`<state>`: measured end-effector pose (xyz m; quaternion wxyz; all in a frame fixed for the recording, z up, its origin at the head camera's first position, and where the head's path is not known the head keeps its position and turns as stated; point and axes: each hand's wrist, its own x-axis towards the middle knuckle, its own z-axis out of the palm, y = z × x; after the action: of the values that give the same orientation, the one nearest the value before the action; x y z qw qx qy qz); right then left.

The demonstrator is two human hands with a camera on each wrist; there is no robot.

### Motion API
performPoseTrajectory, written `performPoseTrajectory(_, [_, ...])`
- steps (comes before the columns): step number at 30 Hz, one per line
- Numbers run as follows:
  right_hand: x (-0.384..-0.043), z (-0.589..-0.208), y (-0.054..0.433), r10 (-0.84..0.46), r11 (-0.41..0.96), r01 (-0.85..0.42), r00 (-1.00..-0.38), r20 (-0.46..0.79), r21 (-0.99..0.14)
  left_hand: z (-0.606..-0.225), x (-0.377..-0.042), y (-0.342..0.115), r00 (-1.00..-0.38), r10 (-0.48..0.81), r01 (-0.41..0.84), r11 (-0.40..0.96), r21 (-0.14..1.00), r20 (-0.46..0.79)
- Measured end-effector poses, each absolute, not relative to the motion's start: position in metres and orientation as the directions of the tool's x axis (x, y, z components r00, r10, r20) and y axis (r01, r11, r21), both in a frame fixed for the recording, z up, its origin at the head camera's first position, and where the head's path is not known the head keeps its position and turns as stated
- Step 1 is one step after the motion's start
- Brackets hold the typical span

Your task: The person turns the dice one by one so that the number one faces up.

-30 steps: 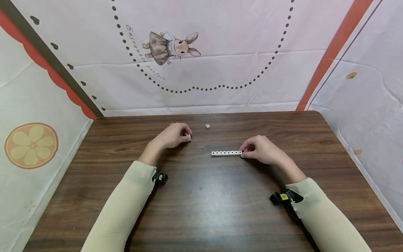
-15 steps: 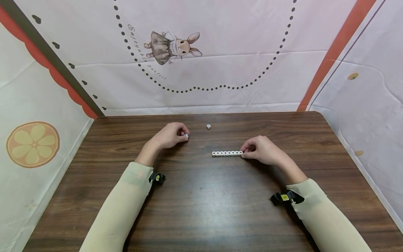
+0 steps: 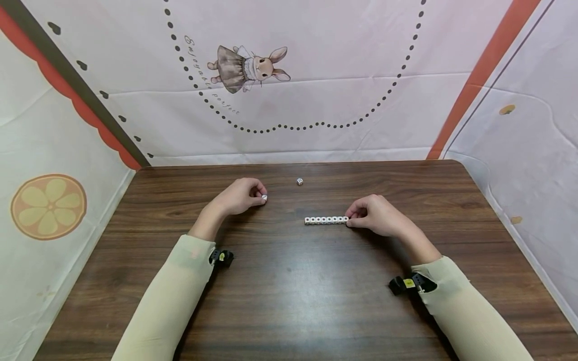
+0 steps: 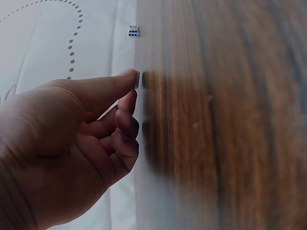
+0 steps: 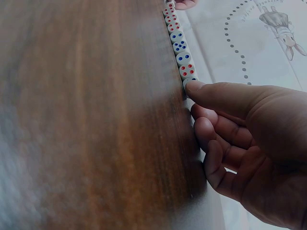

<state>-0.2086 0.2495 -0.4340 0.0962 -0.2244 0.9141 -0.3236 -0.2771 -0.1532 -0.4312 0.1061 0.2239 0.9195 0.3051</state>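
My left hand (image 3: pixel 239 195) pinches a small white die (image 3: pixel 264 198) between thumb and fingertips, low over the left part of the table. In the left wrist view only a thin edge of that die (image 4: pixel 137 80) shows past the thumb. A straight row of several white dice (image 3: pixel 321 220) lies on the table, large single pips facing up. At the row's right end, my right hand (image 3: pixel 377 215) grips the last die with thumb and fingers. The right wrist view shows red and blue pips along the row's side (image 5: pixel 180 46), the end die partly covered by the thumb.
One loose die (image 3: pixel 300 181) sits near the table's back edge, between the hands and beyond the row. The brown wood-grain table (image 3: pixel 289 291) meets a printed cloth wall (image 3: pixel 343 100) at the back, with more cloth at both sides.
The left hand has drawn slightly left with its die, and the die has turned between the fingers to show another face. The right hand and the row stay in place.
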Motion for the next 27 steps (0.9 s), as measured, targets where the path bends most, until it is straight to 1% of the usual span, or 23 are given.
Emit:
performPoseTrajectory(11, [-0.208, -0.4332, 0.249, -0.472, 0.692, -0.349, -0.881, -0.031, -0.632, -0.429, -0.2728, -0.154, -0.879, 0.469, 0.322, 0.722, 0.613, -0.09])
performPoseTrajectory(19, [-0.2081, -0.433, 0.2481, -0.473, 0.693, -0.352, -0.881, -0.028, -0.629, -0.4298, -0.274, -0.1552, -0.864, 0.499, 0.367, 0.71, 0.601, -0.062])
performPoseTrajectory(27, [-0.2085, -0.4333, 0.2482, -0.474, 0.691, -0.355, -0.88, -0.024, -0.63, -0.4287, -0.2732, -0.1555, -0.851, 0.516, 0.355, 0.699, 0.621, -0.094])
